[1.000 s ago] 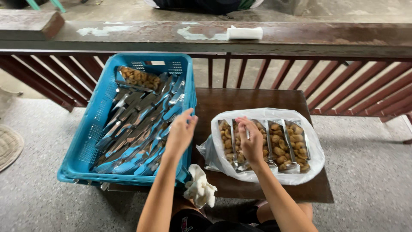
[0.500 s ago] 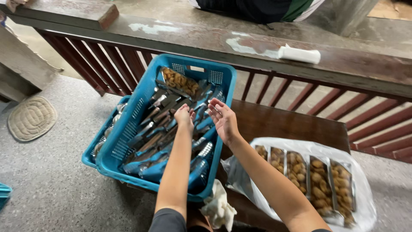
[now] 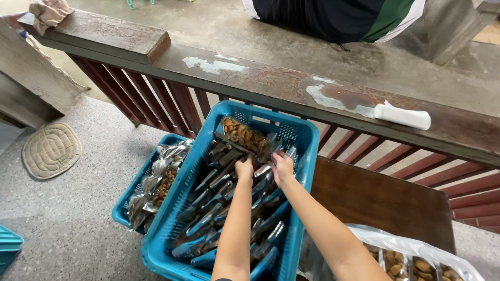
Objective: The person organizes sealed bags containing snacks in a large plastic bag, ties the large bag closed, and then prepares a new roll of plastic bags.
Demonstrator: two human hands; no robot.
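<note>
A blue plastic basket [image 3: 299, 136] holds several sealed snack packets standing in rows. One packet of brown snacks [image 3: 242, 136] lies flat across the basket's far end. My left hand [image 3: 244, 169] rests with curled fingers on the tops of the upright packets just below it. My right hand [image 3: 282, 166] is beside it, fingertips pinching the silver edge of a packet at the far end. Both forearms reach over the basket from the bottom of the view.
A second blue basket [image 3: 125, 208] with more packets sits lower left. A brown wooden table [image 3: 380, 200] bears a plastic-lined tray [image 3: 364, 234] of packets at the bottom right. A worn railing [image 3: 260, 78] with a white roll [image 3: 403, 115] runs behind; a person [image 3: 338, 18] sits beyond it. A mat [image 3: 51, 150] lies on the floor.
My right hand left the tray on the right and joined the left over the basket; both have reached to its far end. The view swung left and closer.
</note>
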